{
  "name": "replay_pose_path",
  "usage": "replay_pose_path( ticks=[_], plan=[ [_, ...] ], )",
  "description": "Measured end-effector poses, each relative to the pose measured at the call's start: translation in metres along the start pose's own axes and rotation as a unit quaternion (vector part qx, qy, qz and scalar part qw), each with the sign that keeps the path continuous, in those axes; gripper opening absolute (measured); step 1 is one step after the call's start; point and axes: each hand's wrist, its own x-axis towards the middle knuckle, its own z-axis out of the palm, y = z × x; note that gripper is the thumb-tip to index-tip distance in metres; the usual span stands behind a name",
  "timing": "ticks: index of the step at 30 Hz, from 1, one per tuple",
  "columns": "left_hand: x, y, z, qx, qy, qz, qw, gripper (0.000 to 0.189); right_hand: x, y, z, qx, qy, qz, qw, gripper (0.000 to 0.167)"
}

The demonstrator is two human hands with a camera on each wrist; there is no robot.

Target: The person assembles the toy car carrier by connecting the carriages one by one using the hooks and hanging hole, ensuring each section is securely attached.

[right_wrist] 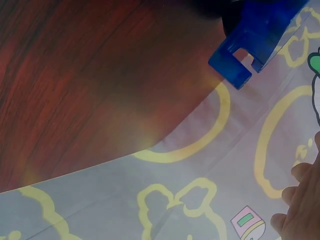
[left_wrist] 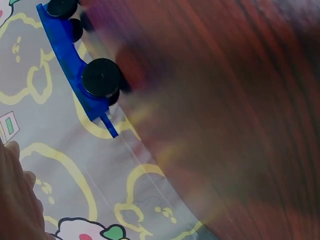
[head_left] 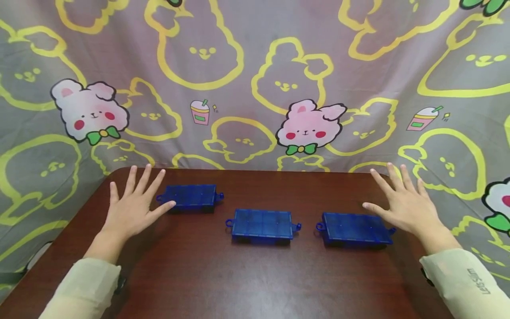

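My left hand (head_left: 133,210) and right hand (head_left: 410,210), spread wide, left thumb (head_left: 162,210) hiding part of left blue wagon (head_left: 193,196), unclear wheels (head_left: 336,243) below right wagon (head_left: 356,228)

We find the head view set above the near side of the table (head_left: 199,270), facing forward and down, far enough back to hold the left hand (head_left: 133,210) and right hand (head_left: 410,210) whole. We record the left wrist view as low, close and rolled, facing a blue wagon (left_wrist: 75,70) side-on; the right wrist view, likewise tilted, faces a blue hook (right_wrist: 227,70) at close range. We note both share with the head view the table's edge and the patterned curtain (head_left: 239,102).
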Motion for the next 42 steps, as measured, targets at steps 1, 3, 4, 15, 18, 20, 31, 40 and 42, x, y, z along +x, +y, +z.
replay_pose_path(
  ticks=[1,3,4,15,18,20,31,40,42],
  plan=[
    [0.000,0.002,-0.001,0.000,0.000,0.002,1.0000,0.091,0.000,-0.001,0.000,0.001,0.002,-0.001,1.0000,0.096],
    [0.000,0.005,-0.001,0.001,0.001,0.005,1.0000,0.092,-0.001,-0.002,0.001,0.003,0.003,-0.005,1.0000,0.096],
    [0.000,0.006,-0.002,0.000,0.002,0.006,1.0000,0.092,-0.002,-0.003,0.001,0.005,0.003,-0.006,1.0000,0.095],
    [-0.002,0.027,0.000,-0.010,0.012,0.040,0.9991,0.091,-0.005,-0.018,0.005,0.004,-0.005,-0.021,0.9997,0.096],
    [-0.002,0.034,0.001,-0.015,0.015,0.049,0.9986,0.091,-0.006,-0.022,0.007,-0.001,-0.006,-0.028,0.9996,0.097],
    [-0.002,0.039,0.002,-0.018,0.014,0.056,0.9982,0.091,-0.007,-0.025,0.008,-0.002,-0.006,-0.032,0.9995,0.097],
    [0.001,0.070,0.010,-0.024,-0.005,0.097,0.9950,0.092,-0.012,-0.042,0.014,0.005,0.005,-0.074,0.9972,0.096],
    [0.005,0.093,0.015,-0.021,-0.029,0.140,0.9896,0.091,-0.017,-0.055,0.020,0.020,-0.009,-0.086,0.9961,0.094],
    [0.006,0.098,0.016,-0.023,-0.032,0.150,0.9880,0.090,-0.017,-0.057,0.021,0.023,-0.015,-0.088,0.9957,0.094]
  ],
)
